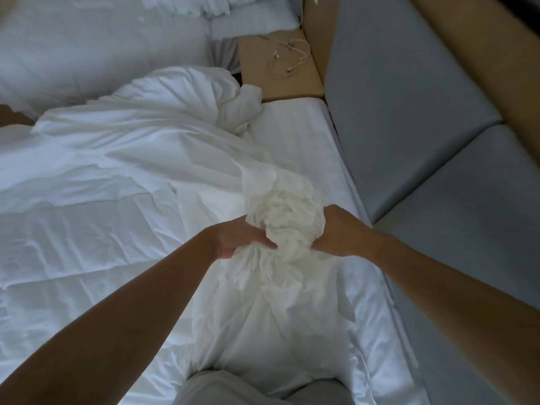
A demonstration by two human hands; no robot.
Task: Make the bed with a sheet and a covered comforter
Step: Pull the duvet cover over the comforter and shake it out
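Two hands on one bundle. Your left hand and right hand met near the right side of the bed, the fingers of both curled tight into cloth, neither one spread, neither idle. Between them was a cream, coarser wad, the comforter, standing up out of a gathered neck of smooth white duvet cover. Your left hand pinched the gathered neck just under the wad. Your right hand clasped the wad's other side, its fingertips lost in the folds.

Cover as container: its white cloth drew in pleats toward your grip from below and from the left, then ran on across the bed in a long rumpled heap toward the far end. How much comforter lay inside it, could not tell; only the cream wad showed.

Under all of it, the sheet lay on the mattress, bare and fairly smooth along the right edge, with faint stripes in the weave.

Your legs in grey trousers sat at the bottom edge, touching the white cloth.

Right of the bed stood grey padded panels, bordered in pale wood. Beyond the bed's far corner, a wooden ledge carried a loose white cable, untidily looped. Past the ledge was a second bed in white, with pillows at the top.
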